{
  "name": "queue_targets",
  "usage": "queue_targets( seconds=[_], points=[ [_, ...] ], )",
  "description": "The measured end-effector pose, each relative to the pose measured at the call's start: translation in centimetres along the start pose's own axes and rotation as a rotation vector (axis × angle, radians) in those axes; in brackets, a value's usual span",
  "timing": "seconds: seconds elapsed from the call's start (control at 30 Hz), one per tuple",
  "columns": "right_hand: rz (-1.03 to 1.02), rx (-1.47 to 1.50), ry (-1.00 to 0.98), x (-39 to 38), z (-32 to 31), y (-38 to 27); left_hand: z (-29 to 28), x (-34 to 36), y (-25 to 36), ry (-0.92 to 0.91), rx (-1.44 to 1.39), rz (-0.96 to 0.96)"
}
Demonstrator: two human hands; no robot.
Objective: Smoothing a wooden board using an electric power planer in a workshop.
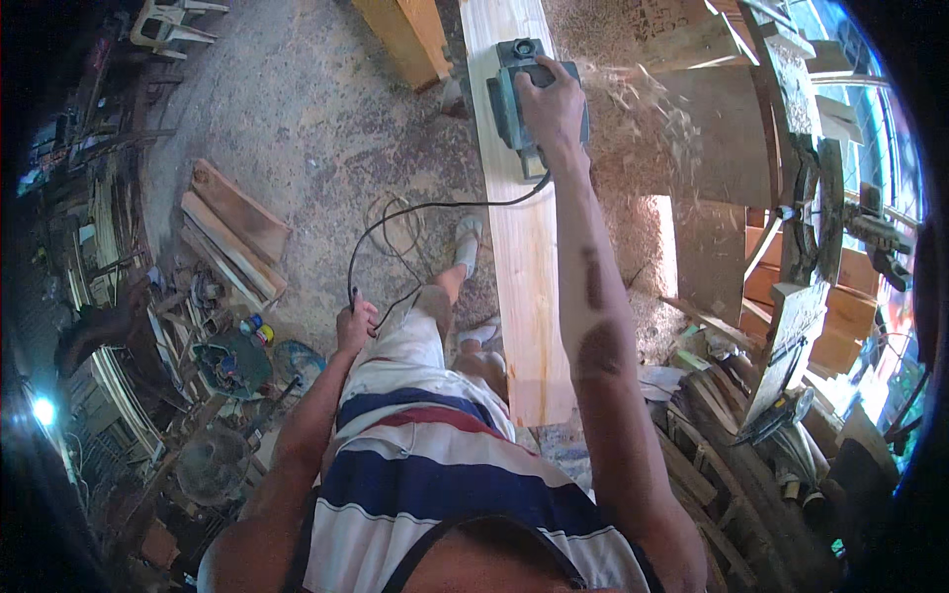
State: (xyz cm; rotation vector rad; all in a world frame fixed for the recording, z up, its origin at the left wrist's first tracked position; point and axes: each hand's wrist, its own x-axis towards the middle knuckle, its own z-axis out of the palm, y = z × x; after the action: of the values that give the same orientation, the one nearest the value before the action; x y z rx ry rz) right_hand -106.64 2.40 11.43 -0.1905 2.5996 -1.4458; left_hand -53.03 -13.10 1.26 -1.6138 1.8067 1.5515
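My right hand (556, 111) is closed over the top of a dark green electric planer (510, 111). The planer rests on a long pale wooden board (522, 277) that runs away from me. Wood shavings (664, 117) spray out to the planer's right, blurred by motion. A black power cord (435, 205) leaves the planer's near end and loops left. My left hand (357, 321), low beside my leg, is closed around that cord, lifting it off the floor. The planer's underside and the board's far end are hidden from view.
An orange-brown timber block (403, 40) stands left of the board's far part. Loose planks (233, 237) lie on the floor at left, near a dusty fan (214, 465). Wood panels (727, 128) and scrap pieces crowd the right side. A pale plastic chair (170, 25) is far left.
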Motion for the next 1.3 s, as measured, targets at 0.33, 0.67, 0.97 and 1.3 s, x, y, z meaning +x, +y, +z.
queue_targets(
  seconds=[0.33,0.67,0.97,1.3],
  points=[
    [-0.327,0.065,0.146,17.5,5.1,-2.6,-0.4,2.6,5.3,-0.043,-0.009,-0.041],
    [-0.238,0.010,-0.042,9.9,-1.1,0.7,-7.0,0.3,-3.8,0.103,0.236,0.119],
    [0.211,-0.063,0.168,-38.5,-15.3,6.9,-9.8,2.0,-8.9,0.307,0.750,0.416],
    [0.546,-0.112,0.206,-72.3,-28.0,11.5,6.5,-5.6,-7.9,-0.208,0.977,0.897]
  ],
)
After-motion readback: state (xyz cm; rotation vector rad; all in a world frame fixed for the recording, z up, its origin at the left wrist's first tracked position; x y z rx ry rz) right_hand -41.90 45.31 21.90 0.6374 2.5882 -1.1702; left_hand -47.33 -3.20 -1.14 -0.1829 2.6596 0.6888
